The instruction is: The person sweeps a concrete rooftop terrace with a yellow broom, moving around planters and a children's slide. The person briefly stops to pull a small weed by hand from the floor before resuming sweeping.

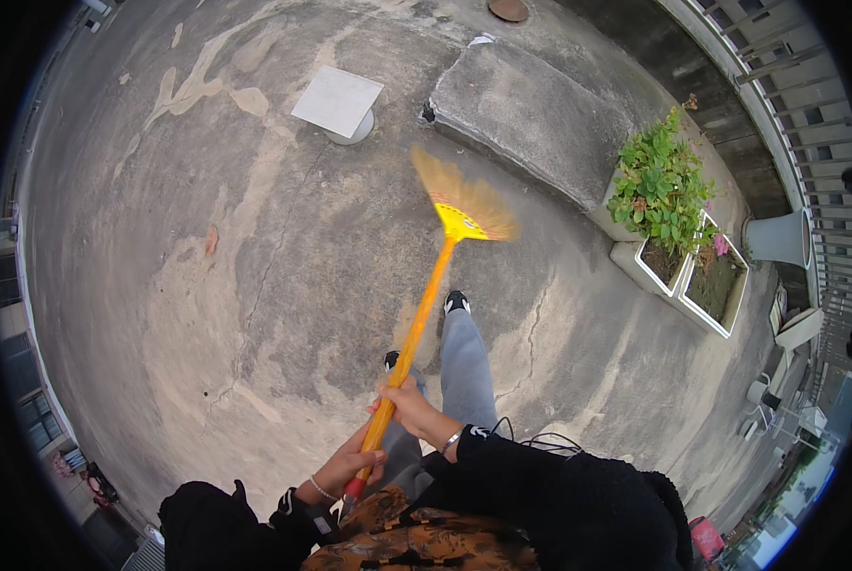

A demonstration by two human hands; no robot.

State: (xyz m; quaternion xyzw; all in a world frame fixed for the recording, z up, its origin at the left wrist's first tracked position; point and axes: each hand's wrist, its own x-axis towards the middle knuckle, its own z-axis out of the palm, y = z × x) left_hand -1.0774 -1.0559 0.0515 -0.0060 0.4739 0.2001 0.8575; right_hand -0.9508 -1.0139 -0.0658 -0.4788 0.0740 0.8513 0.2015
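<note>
A broom (424, 305) with an orange-yellow handle slants away from my body, up and to the right. Its yellow collar and fanned straw bristles (459, 195) are over the concrete ahead of my feet; whether they touch it I cannot tell. My left hand (348, 464) is wrapped round the lower end of the handle, just above its red tip. Farther up the shaft, my right hand (407, 404) is closed round it too. Both sleeves are black, and a bracelet shows at each wrist.
Beyond the bristles stands a round pedestal topped by a white square board (338, 101). A raised concrete slab (531, 119) lies ahead to the right. White planters (702, 309) with a leafy plant (662, 186) stand at the right, near a wall and railing. Cracks cross the concrete ground (283, 314).
</note>
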